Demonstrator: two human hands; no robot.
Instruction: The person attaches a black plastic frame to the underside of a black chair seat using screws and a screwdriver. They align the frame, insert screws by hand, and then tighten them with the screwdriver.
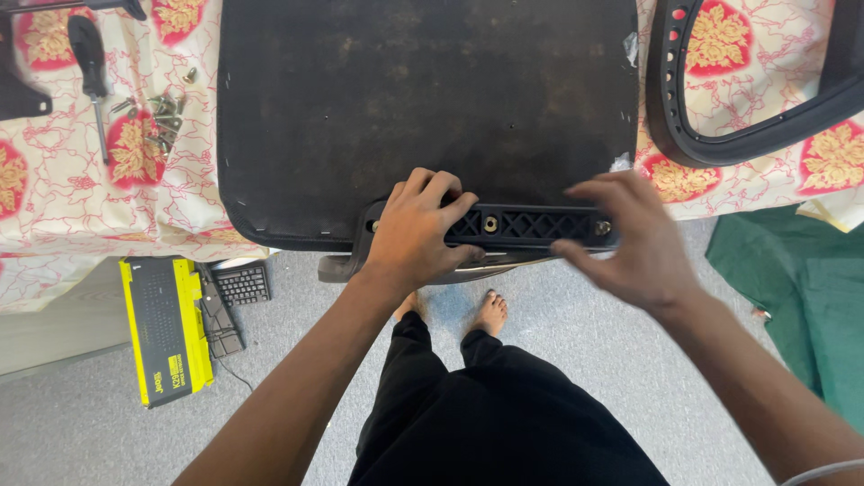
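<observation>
A large black seat panel (423,99) lies underside up on a table covered by a red and gold floral cloth (63,198). A black plastic bracket (531,225) with lattice holes and a screw hole rests along the panel's near edge. My left hand (416,229) presses down on the bracket's left end, fingers curled over it. My right hand (630,238) hovers at the bracket's right end with fingers spread, fingertips close to a screw there; whether they touch it I cannot tell.
A screwdriver (90,67) and several loose screws (164,115) lie on the cloth at the left. A curved black chair frame (720,144) sits at the right. On the grey floor are a yellow box (165,328), a small keyboard (241,286) and green fabric (801,288).
</observation>
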